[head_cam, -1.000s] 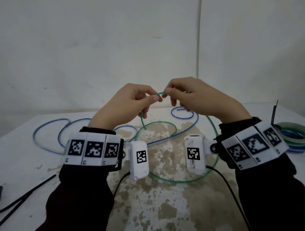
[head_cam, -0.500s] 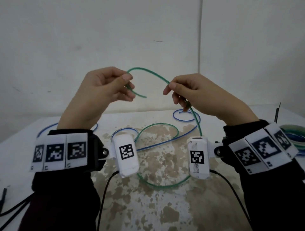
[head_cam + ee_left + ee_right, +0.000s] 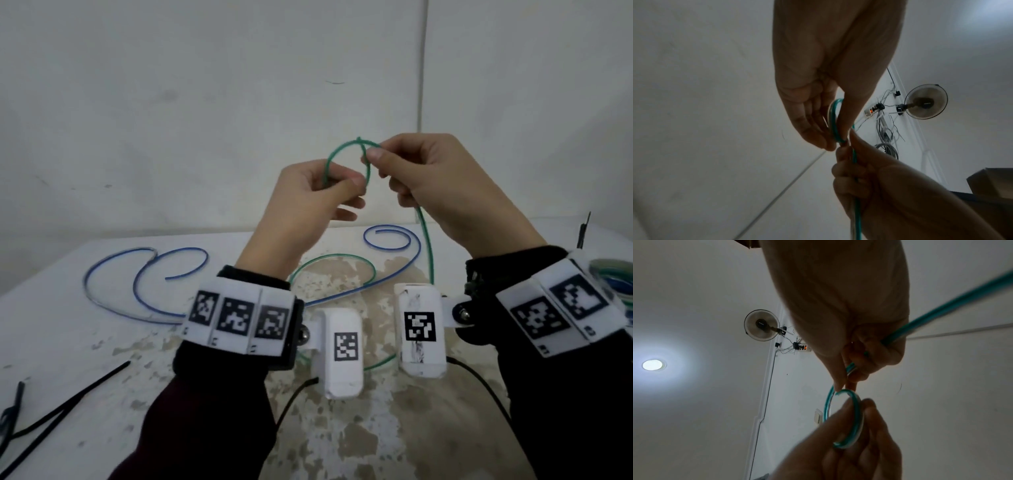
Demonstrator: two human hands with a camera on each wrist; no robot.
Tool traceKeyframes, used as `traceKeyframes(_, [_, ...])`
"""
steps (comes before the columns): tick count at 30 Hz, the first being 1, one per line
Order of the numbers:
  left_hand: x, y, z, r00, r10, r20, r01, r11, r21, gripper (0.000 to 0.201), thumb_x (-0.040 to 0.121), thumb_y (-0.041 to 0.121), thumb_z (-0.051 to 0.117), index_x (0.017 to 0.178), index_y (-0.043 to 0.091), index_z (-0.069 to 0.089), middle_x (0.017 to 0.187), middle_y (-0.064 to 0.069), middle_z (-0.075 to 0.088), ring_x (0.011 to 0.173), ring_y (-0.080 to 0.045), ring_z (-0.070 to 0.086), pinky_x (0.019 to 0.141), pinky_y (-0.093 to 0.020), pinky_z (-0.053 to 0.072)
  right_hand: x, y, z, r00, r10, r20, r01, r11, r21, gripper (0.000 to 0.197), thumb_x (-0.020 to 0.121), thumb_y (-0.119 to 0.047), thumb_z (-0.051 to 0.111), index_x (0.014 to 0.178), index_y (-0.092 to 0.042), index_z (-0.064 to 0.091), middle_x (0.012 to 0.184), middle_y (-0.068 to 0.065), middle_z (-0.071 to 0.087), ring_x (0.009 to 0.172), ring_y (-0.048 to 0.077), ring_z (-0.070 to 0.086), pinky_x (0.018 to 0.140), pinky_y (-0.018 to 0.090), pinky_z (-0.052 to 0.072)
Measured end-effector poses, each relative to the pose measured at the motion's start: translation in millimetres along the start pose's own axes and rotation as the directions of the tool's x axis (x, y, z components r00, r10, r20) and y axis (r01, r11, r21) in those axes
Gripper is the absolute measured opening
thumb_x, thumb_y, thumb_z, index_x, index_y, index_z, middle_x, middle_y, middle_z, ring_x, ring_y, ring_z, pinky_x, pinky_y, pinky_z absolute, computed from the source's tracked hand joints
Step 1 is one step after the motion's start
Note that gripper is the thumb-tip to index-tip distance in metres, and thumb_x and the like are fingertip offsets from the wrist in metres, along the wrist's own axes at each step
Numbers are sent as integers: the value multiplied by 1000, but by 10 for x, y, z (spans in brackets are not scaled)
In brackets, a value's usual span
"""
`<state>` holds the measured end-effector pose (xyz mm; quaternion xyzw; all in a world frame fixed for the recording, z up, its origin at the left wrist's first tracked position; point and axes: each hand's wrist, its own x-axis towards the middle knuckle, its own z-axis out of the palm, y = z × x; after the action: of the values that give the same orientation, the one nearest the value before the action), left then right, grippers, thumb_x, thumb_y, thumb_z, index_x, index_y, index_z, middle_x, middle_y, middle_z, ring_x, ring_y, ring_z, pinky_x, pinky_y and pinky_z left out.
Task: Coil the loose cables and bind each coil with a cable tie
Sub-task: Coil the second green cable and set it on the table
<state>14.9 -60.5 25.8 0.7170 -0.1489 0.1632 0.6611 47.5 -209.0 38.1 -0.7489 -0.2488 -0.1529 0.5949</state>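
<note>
A thin green cable [image 3: 427, 246] rises off the table into both hands, which are raised close together in front of the wall. Its free end is bent into one small loop [image 3: 337, 154]. My left hand [image 3: 329, 192] pinches the loop's lower part between thumb and fingers [image 3: 813, 134]; the loop [image 3: 846, 418] shows against those fingers in the right wrist view. My right hand [image 3: 394, 161] pinches the loop's top where the cable crosses itself, and the cable [image 3: 941, 309] trails down from it. The rest of the green cable [image 3: 329, 258] lies curved on the table.
A loose blue cable [image 3: 144, 284] sprawls over the stained white table [image 3: 68, 342], curling at the back [image 3: 387, 240]. Black cable ties [image 3: 65, 407] lie at the front left, one stands at the right edge [image 3: 584, 233]. Bound coils [image 3: 613, 270] sit at the far right.
The hands rose off the table with the green cable, spread apart, then came together again. The wide arc between them has closed into a small loop held by both.
</note>
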Motion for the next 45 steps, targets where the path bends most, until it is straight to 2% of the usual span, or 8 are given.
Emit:
traceKeyframes(8, [-21,39,-111,985,-86,153,70,992,106,12,96,13,52,88,5,57,57,-2,50,52,-16,42,55,-26,50,-29,-40,-3,996,-3,93,16,990,-143,21,88,-26,65,69,-16,66,50,-14,48,47,4,37,48,17,31])
traceKeyframes(15, [-60,87,-208,962,-92,256,34,974,224,17,96,17,54,88,3,61,58,-3,56,43,-11,41,61,-32,56,-41,-41,-17,987,0,160,16,995,-96,25,93,-31,58,85,-13,74,62,-1,42,57,8,38,51,22,32])
traceKeyframes(20, [-56,87,-171,980,-49,191,15,985,175,14,95,16,55,101,3,55,65,-7,67,41,-17,46,58,-35,55,-34,-21,0,993,48,109,-40,997,-72,19,91,-27,61,81,-14,70,63,-3,54,53,10,42,47,21,36])
traceKeyframes(24, [-43,87,-170,984,6,180,-37,984,173,8,97,13,50,93,7,51,73,-7,60,63,-19,54,66,-37,55,-41,-25,-1,997,52,56,-48,996,-69,23,94,-22,56,82,-6,66,66,0,56,49,8,45,44,21,38])
traceKeyframes(28, [22,39,-145,993,109,37,-114,968,224,21,100,23,46,84,13,54,85,-4,56,82,-15,55,78,-31,51,-60,-37,54,965,165,204,-165,986,-15,30,100,-26,46,79,-10,61,58,-1,51,44,8,35,42,19,32])
traceKeyframes(34, [38,-45,61,975,161,-154,-140,980,142,22,102,22,38,91,5,44,75,-3,45,70,-11,50,71,-31,48,-86,-48,202,925,187,332,-255,952,172,26,101,-20,43,90,-8,64,63,1,49,46,6,31,39,15,27])
traceKeyframes(41, [33,-16,135,982,87,-167,-93,995,-27,17,101,17,40,93,4,47,75,-3,47,71,-13,48,70,-25,47,-94,-91,182,915,198,352,-305,910,280,26,102,-20,40,83,-11,55,67,-5,60,50,6,33,37,12,24])
traceKeyframes(45, [51,19,-21,994,-6,-109,17,995,98,20,94,16,46,81,8,59,81,-5,62,73,-16,56,73,-30,41,-105,-100,62,916,176,360,-209,976,56,25,102,-21,39,82,-12,51,77,2,59,47,5,37,41,13,28])
